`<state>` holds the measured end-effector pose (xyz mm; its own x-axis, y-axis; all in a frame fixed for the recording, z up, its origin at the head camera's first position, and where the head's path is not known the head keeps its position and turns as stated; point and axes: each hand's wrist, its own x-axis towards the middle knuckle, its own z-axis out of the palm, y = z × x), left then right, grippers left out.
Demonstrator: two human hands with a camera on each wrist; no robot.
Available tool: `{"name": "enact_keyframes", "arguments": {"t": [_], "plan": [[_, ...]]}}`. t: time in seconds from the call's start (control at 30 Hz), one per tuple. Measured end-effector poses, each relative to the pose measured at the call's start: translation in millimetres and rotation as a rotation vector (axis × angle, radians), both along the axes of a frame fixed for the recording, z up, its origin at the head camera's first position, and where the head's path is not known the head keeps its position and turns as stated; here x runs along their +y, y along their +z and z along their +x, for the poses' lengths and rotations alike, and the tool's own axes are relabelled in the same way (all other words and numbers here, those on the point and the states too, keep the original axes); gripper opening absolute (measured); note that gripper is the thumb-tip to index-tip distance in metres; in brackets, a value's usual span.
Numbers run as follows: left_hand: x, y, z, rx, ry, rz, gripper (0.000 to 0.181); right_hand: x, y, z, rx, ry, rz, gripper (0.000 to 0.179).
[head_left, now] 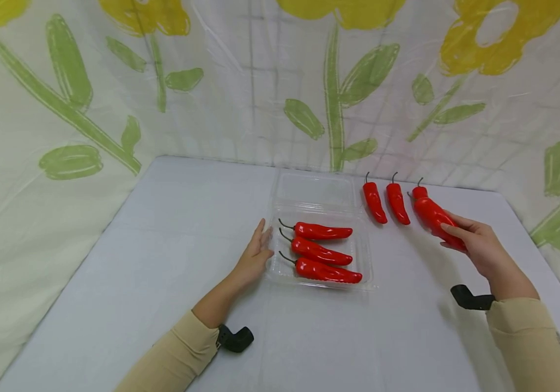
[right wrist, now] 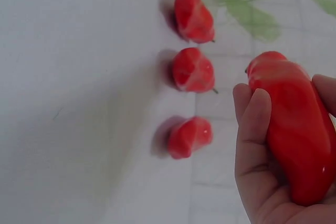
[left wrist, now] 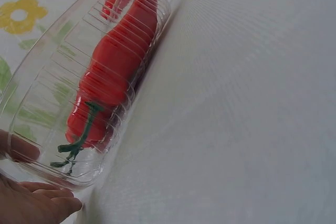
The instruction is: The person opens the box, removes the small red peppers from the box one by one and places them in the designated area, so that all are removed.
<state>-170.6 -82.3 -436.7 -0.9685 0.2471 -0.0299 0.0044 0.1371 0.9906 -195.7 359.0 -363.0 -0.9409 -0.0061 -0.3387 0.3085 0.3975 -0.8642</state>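
Observation:
My right hand (head_left: pixel 486 247) grips a red chili pepper (head_left: pixel 431 214) by its tip end, raised over the right side of the table, its stem pointing away. In the right wrist view my fingers (right wrist: pixel 254 124) and thumb curl round its glossy body. Three more chilies lie in a row beyond: a left one (head_left: pixel 374 202), a middle one (head_left: pixel 397 203) and a right one (head_left: pixel 419 192), partly covered by the held chili. My left hand (head_left: pixel 250 261) touches the left wall of a clear plastic clamshell box (head_left: pixel 368 256), fingers extended. Inside lie three chilies (head_left: pixel 321 253), stems leftward.
The box's clear lid (head_left: pixel 316 189) lies folded back, away from me. A pale cloth covers the table (head_left: pixel 162 218). Behind it hangs a white curtain (head_left: pixel 236 81) printed with yellow flowers and green leaves, close to the table's far edge.

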Motion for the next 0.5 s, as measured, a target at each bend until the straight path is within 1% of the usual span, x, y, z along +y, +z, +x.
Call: {"name": "enact_keyframes", "arguments": {"t": [0.17,0.33,0.43,0.5], "plan": [[0.1,0.4,-0.2,0.008,-0.005,0.007,0.072,3.3,-5.5,-6.8,0.001,-0.042,0.017,0.075],[0.1,0.4,-0.6,0.013,-0.006,0.021,0.072,5.3,-6.4,-13.8,0.005,-0.088,0.05,0.073],[0.1,0.2,-0.7,0.017,-0.006,0.021,0.072,8.2,-5.2,-17.6,-0.006,-0.114,0.045,0.074],[0.1,0.2,-0.6,0.016,-0.005,0.016,0.072,10.7,-4.5,-20.3,-0.014,-0.135,0.03,0.078]]}}
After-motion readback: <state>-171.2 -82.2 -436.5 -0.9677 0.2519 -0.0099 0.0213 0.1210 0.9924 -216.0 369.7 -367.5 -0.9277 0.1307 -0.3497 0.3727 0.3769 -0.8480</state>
